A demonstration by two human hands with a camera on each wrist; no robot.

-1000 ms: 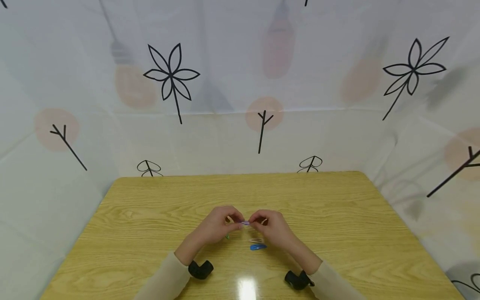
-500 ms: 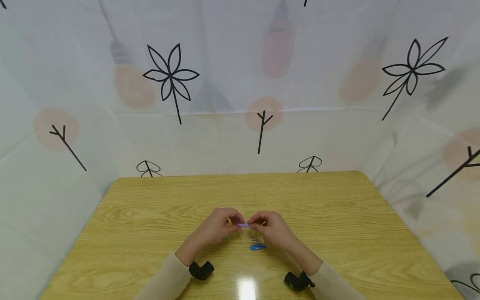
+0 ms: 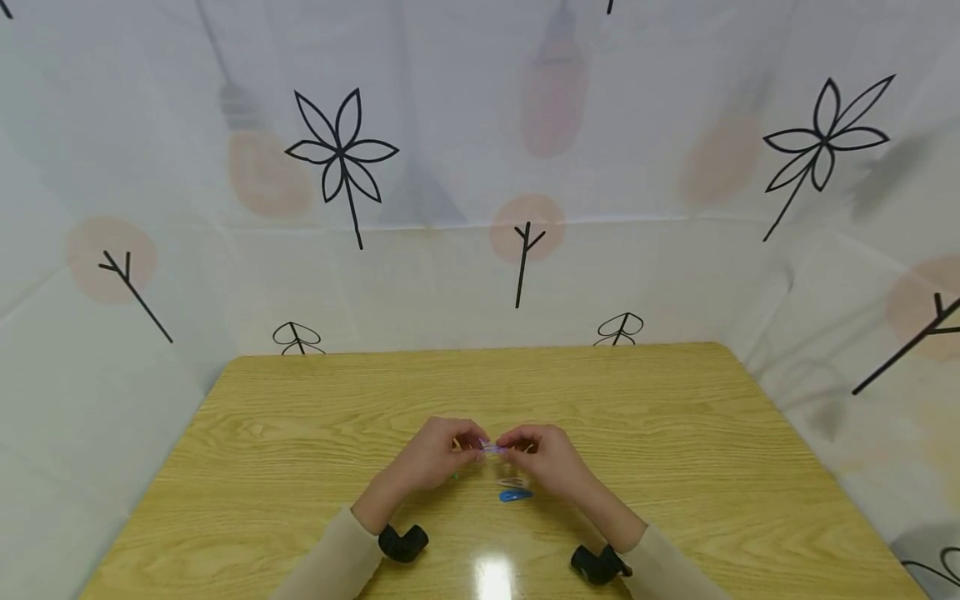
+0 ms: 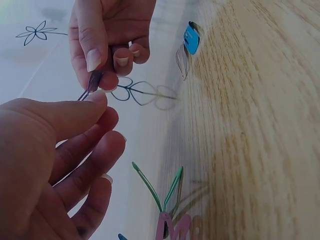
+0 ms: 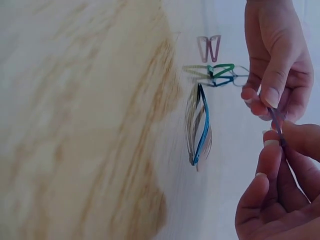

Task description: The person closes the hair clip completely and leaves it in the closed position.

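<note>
The person across from me is wearing long cream sleeves, the left sleeve point(image 3: 326, 557) and the right sleeve point(image 3: 671, 568) both looking plain and ending in straight edges near the wrists. Beside the left cuff a stubby black device point(image 3: 403, 543) is jutting out, bending like an elbow of pipe; by the right cuff a similar black unit point(image 3: 597, 565) is showing, a narrow dark strip point(image 3: 623, 566) running alongside the sleeve's edge. Both hands are going bare.

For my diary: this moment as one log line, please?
left hand: pinches purple clip; right hand: pinches same clip; blue clip: on table
</note>
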